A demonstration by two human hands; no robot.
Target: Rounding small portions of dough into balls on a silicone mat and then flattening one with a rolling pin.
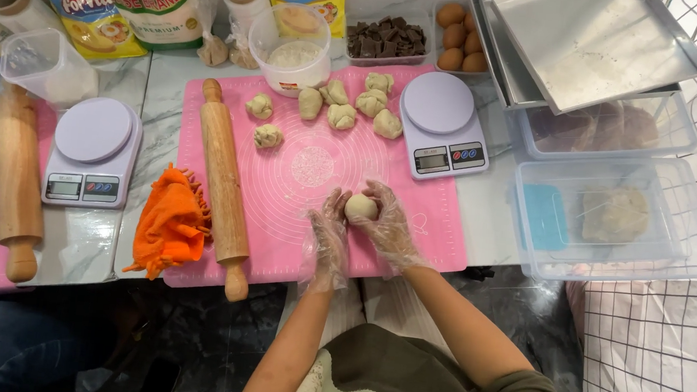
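Both hands' grip cups a round dough ball [361, 208], left hand [328, 235], right hand [388, 225].

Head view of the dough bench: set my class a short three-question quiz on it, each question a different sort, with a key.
1. True or false: both gloved hands cup the dough ball over the pink mat.
2. Which lies directly left of the rolling pin on the mat? A) orange cloth B) eggs C) chocolate pieces
3. Fill in: the scale at the mat's right edge has ____ on its platform.

Key
1. True: left hand and right hand enclose it.
2. A, the orange cloth.
3. Nothing.
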